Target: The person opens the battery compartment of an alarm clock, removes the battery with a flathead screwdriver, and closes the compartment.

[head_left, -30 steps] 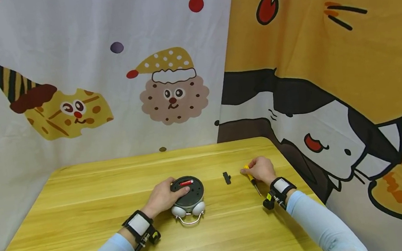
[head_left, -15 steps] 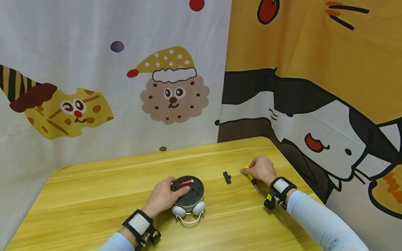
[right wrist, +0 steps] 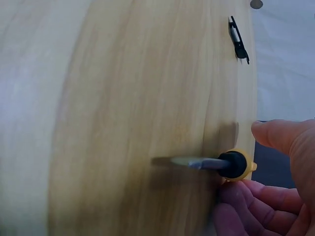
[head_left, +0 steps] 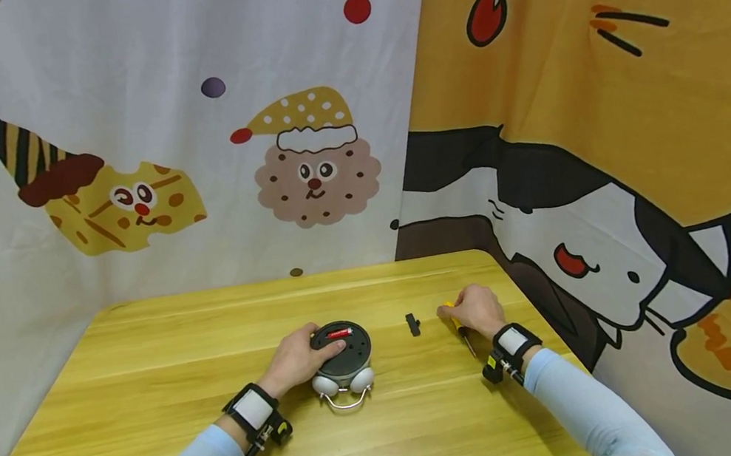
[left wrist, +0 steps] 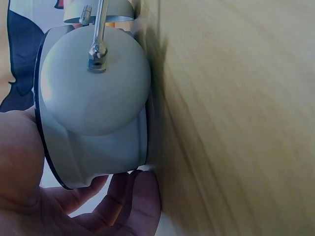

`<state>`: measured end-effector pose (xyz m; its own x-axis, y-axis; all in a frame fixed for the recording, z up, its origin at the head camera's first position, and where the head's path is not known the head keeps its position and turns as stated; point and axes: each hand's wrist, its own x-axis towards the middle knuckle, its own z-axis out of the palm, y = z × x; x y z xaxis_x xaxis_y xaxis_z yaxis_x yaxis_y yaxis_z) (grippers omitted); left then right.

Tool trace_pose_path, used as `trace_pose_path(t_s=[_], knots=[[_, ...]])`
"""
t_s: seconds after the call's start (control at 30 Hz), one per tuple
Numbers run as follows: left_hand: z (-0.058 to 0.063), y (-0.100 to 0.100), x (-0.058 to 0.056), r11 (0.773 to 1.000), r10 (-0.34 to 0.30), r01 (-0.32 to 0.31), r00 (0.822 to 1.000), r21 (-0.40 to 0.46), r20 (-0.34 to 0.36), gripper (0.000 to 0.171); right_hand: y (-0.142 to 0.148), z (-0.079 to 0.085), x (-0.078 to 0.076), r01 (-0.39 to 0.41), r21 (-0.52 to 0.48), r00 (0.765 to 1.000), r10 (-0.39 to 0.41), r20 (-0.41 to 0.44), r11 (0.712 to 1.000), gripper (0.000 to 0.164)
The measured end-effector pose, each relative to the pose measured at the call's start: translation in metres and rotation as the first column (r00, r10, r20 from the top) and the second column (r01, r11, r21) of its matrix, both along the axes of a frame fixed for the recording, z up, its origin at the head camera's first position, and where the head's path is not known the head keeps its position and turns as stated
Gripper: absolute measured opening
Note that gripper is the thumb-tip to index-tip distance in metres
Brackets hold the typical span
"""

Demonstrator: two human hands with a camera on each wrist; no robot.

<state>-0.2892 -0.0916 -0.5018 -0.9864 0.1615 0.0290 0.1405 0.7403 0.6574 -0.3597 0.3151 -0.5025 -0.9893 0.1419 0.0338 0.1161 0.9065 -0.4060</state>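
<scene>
- The screwdriver (head_left: pixel 462 330) lies under the right hand (head_left: pixel 480 307), at the right side of the bench (head_left: pixel 217 347); its long axis slants from the far-left handle end to the near-right tip.
- The right hand grips the handle from the right, thumb to one side and curled fingers to the other; how firmly the thumb presses is hard to tell.
- The twin-bell alarm clock (head_left: pixel 336 363) sits to the left of the screwdriver, well apart from it, its black back upward and its bells (head_left: pixel 362 380) on the near side.
- The left hand (head_left: pixel 297 356) holds the clock from its left, thumb across the back and fingers around the side.
- The red battery (head_left: pixel 339 332) lies roughly left to right in the far part of the clock's back.
- The black battery cover (head_left: pixel 412 325) rests between the clock and the screwdriver, its length running near to far; the right hand is nearer to it than the left.
</scene>
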Motion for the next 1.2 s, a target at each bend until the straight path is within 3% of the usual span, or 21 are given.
trace_pose_path(t_s=[0.5, 0.83, 1.2], knots=[[0.004, -0.001, -0.001, 1.0, -0.013, 0.013, 1.0, -0.002, -0.005, 0.061, 0.001, 0.007, 0.001, -0.023, 0.092, 0.999, 0.025, -0.028, 0.996, 0.05], [0.006, 0.001, -0.002, 1.0, -0.01, 0.01, 1.0, 0.01, -0.015, 0.059, -0.01, 0.011, 0.006, -0.045, 0.203, 0.991, 0.07, -0.115, 0.978, 0.056], [0.002, 0.0, 0.0, 1.0, -0.015, 0.015, 1.0, 0.015, -0.006, 0.056, -0.022, 0.018, 0.014, -0.069, 0.213, 0.988, 0.097, -0.123, 0.975, 0.057]])
